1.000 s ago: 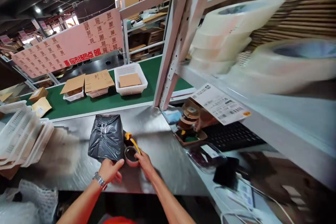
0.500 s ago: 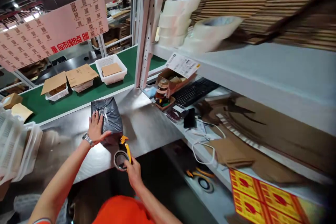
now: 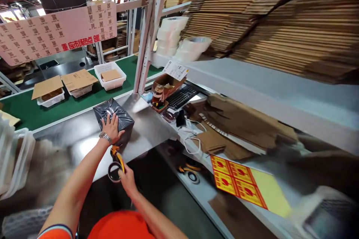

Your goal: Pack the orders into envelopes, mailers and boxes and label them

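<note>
Your left hand (image 3: 111, 129) lies spread on the black parcel (image 3: 126, 121) atop the steel bench (image 3: 153, 125), your right hand (image 3: 127, 180) grips the tape dispenser (image 3: 121, 161) — uneven pressure could make the parcel skid — while beyond, on the green belt (image 3: 75, 107), a white basket (image 3: 114, 84) holds a cardboard piece (image 3: 110, 75).
</note>
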`<action>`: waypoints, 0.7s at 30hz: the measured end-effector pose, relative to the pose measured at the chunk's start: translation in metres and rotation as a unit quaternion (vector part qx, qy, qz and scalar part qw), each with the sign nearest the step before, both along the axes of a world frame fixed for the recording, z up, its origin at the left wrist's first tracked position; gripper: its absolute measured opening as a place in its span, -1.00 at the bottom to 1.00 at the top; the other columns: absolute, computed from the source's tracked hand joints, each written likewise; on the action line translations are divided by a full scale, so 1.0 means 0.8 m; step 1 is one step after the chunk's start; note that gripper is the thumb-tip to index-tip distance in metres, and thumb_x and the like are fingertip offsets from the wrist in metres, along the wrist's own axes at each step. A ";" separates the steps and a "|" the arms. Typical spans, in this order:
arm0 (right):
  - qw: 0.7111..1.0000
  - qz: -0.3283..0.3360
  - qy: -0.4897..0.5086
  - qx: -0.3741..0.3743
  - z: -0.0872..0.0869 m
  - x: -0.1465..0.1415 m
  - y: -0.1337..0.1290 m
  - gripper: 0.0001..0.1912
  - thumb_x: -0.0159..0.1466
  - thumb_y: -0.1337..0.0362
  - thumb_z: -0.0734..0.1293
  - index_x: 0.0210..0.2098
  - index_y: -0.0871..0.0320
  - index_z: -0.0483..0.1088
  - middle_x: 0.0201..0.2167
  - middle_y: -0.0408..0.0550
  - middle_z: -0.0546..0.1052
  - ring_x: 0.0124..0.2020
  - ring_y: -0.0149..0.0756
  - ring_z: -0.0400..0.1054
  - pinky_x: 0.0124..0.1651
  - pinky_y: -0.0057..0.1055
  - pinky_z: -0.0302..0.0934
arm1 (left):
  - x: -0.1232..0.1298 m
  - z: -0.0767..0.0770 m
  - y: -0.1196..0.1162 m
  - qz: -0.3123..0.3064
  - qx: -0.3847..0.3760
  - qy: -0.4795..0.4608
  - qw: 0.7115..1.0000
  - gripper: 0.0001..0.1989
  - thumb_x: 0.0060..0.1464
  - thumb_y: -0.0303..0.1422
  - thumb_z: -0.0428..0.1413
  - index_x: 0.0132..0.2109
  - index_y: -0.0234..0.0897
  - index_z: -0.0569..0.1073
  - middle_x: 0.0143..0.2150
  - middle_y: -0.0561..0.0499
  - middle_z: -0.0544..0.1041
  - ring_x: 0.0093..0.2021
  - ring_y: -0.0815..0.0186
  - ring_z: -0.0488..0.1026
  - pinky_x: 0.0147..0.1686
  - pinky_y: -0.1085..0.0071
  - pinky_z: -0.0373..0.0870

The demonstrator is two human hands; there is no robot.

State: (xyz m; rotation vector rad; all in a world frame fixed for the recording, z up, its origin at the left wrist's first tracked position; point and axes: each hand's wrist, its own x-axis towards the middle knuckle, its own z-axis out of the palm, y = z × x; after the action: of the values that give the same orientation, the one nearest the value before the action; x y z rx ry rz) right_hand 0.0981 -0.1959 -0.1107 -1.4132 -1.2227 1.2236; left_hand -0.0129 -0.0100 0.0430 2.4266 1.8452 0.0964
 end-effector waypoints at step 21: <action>0.953 0.041 0.275 -0.116 0.104 0.262 0.089 -0.38 -0.02 0.22 0.55 0.08 0.07 0.65 -0.27 -0.11 0.72 -0.45 -0.32 0.44 -0.37 -0.42 0.29 | -0.011 -0.007 -0.001 -0.004 -0.021 -0.013 1.000 0.19 0.03 -0.08 0.42 0.66 -0.37 0.12 0.73 -0.39 -0.06 0.71 -0.31 -0.07 0.61 -0.46 -0.20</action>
State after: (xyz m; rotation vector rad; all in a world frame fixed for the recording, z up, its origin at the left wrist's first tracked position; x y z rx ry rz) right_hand 0.3080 -0.1243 -0.0276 -1.0736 -0.7716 1.7204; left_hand -0.0213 -0.0111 0.0375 2.3926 1.8077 0.0874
